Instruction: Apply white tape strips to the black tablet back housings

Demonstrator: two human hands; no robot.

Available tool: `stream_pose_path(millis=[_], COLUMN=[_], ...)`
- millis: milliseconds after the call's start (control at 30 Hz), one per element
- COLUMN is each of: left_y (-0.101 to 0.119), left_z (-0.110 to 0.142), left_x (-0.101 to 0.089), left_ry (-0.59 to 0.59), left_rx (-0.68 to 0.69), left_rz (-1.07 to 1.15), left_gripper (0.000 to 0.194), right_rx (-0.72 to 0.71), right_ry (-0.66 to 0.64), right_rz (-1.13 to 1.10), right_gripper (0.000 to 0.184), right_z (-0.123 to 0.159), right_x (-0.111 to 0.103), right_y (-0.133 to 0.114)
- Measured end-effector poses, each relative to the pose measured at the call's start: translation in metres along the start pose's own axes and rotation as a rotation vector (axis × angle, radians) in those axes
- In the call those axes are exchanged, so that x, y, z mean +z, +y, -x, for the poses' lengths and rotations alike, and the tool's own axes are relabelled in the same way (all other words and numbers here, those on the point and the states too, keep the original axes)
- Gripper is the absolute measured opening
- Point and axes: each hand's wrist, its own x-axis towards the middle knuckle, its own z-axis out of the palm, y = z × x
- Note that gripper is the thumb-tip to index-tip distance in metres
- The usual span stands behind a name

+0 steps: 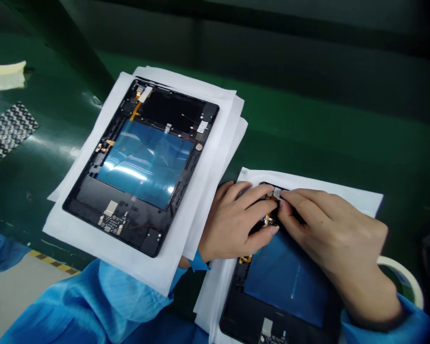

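With the right grip (pixel 333 234) closed tight, pinching a white tab (pixel 277 193) at the opened tablet's (pixel 284 284) upper end; with the left grip (pixel 238 224) loosely curled alongside, cannot tell whether holding anything. With white sheets (pixel 358 196) beneath, over the counter (pixel 308 129).

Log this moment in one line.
left hand: at upper end of right tablet | right hand: at white tab there | left tablet: open, on white sheets
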Motion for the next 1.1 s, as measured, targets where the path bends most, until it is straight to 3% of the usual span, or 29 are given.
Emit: stream_pose_path(millis=[400, 633, 767, 900, 1000, 1100], left_y=[0.003, -0.002, -0.007, -0.008, -0.007, -0.007], left_z=[0.002, -0.003, -0.01, -0.012, -0.016, -0.019], left_x=[-0.002, -0.006, -0.003, -0.003, -0.004, -0.004], left_ry=[-0.019, -0.014, -0.033, -0.017, 0.002, -0.003], left_rx=[-0.065, -0.015, 0.029, 0.06, 0.067, 0.074], left_rz=[0.04, 0.044, -0.019, -0.051, -0.071, -0.086], left_gripper=[0.038, 0.037, 0.034, 0.032, 0.032, 0.032], right_rx=[-0.145, -0.036, 0.073, 0.457, 0.672, 0.749], right_ry=[-0.154, -0.282, -0.106, 0.132, 0.099, 0.056], right_rz=[0.042, -0.047, -0.102, 0.196, 0.423, 0.44], right_gripper=[0.023, 0.03, 0.032, 0.03, 0.032, 0.032], right_z=[-0.013, -0.009, 0.031, 0.106, 0.157, 0.184], right_x=[-0.016, -0.025, -0.049, -0.079, -0.093, -0.096], right_y=[-0.009, -0.017, -0.005, 0.034, 0.067, 0.088])
